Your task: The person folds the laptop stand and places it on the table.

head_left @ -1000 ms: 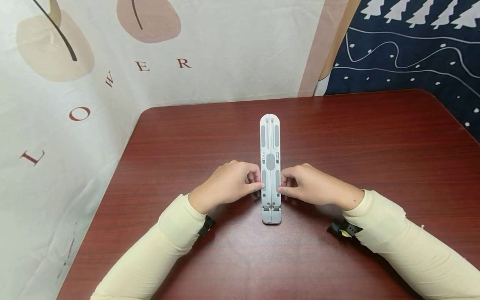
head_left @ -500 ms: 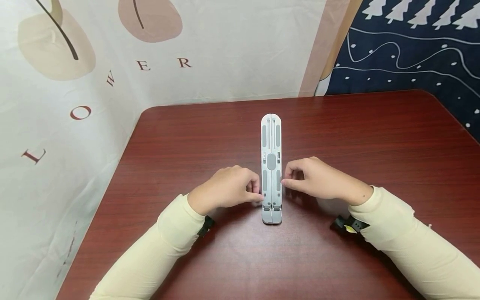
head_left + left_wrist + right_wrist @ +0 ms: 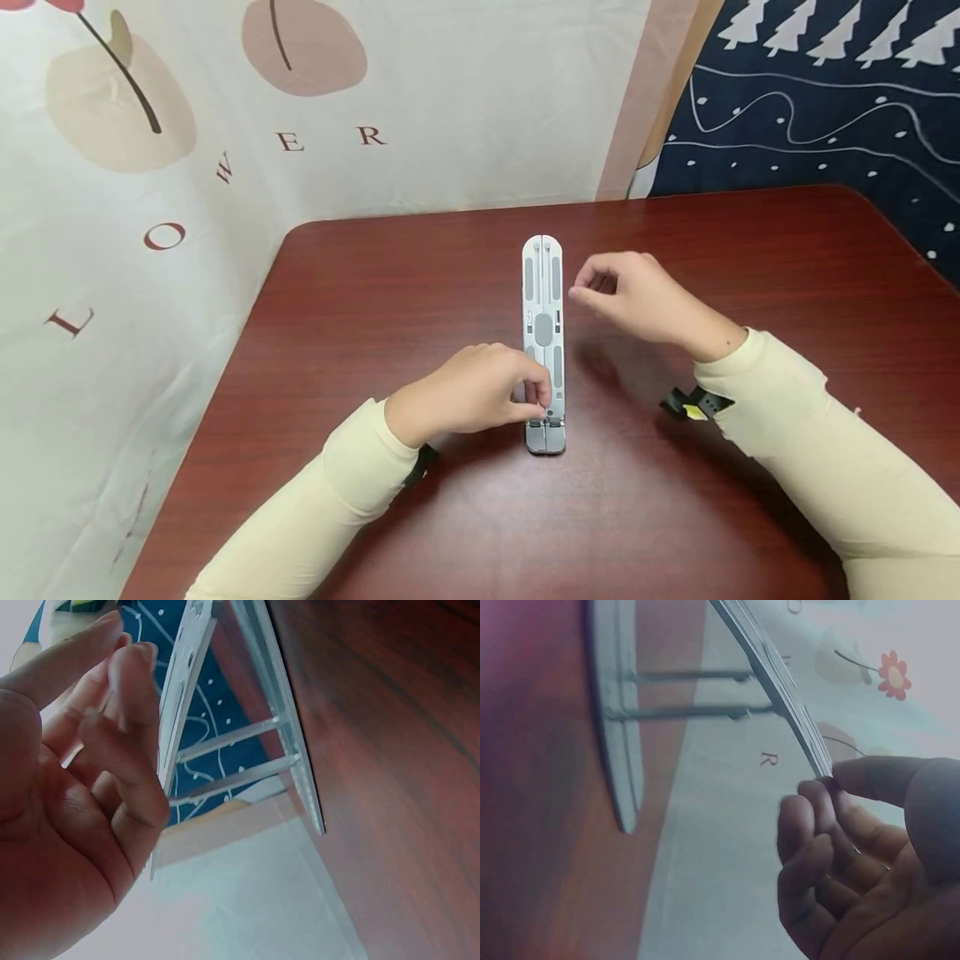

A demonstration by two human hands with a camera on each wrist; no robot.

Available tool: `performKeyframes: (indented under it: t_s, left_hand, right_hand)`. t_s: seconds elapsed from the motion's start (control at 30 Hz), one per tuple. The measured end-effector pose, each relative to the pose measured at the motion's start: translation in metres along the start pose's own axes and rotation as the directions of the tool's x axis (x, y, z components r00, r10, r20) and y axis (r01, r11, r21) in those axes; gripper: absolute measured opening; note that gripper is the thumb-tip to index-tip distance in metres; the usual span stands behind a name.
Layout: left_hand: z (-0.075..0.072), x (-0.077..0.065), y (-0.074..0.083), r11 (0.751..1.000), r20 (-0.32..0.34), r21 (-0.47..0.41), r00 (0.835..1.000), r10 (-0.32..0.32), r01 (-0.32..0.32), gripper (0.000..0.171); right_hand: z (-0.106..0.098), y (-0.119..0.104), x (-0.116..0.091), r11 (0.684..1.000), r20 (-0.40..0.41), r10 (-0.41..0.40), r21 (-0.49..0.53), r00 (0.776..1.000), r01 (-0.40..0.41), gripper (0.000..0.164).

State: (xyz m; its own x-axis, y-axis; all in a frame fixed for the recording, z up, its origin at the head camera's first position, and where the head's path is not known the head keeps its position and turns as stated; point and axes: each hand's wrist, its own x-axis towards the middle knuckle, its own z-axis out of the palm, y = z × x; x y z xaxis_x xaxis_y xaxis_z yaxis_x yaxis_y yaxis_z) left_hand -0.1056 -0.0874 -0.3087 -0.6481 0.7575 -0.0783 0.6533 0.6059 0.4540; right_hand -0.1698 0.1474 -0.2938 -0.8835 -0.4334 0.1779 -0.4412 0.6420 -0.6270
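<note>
A silver folding laptop stand (image 3: 543,329) with grey pads stands at the middle of the table, its two narrow arms side by side. Both wrist views show its upper bars raised on thin struts over the base. My left hand (image 3: 480,387) is over the stand's near end, covering part of it, with fingers loosely curved and nothing visible between them. Beside the stand's far half, to its right, hovers my right hand (image 3: 637,296), fingers bent; the head view shows a small gap to the stand. In the right wrist view its fingertips (image 3: 817,799) appear close to the bar's end.
The dark red wooden table (image 3: 360,300) has a rounded far edge. Behind it hang a pale printed cloth (image 3: 465,100) and a navy cloth with white trees (image 3: 787,117). Dark wrist straps (image 3: 693,404) show at the cuffs.
Both hands were at the sides of the stand's near half. My right hand has left it and moved towards the far end; my left hand has shifted right, over the near end.
</note>
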Motion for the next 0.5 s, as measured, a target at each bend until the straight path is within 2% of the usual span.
performKeyframes:
  t_s: [0.13,0.27,0.5]
  left_hand:
    - [0.003,0.001,0.001,0.998,0.018,0.023,0.998,0.06,-0.06,0.009]
    - [0.005,0.002,0.002,0.997,0.048,0.011,0.996,0.07,-0.071,0.008]
    - [0.01,0.003,0.004,0.994,0.103,0.016,0.989,0.11,-0.112,0.01]
  right_hand:
    - [-0.008,-0.004,0.017,0.999,-0.068,0.038,0.032,0.997,-0.035,0.009]
    - [-0.015,-0.008,0.034,0.999,-0.116,0.041,0.025,0.992,-0.039,0.009]
    - [-0.018,-0.01,0.056,1.0,-0.083,0.018,0.015,0.996,-0.016,0.011]
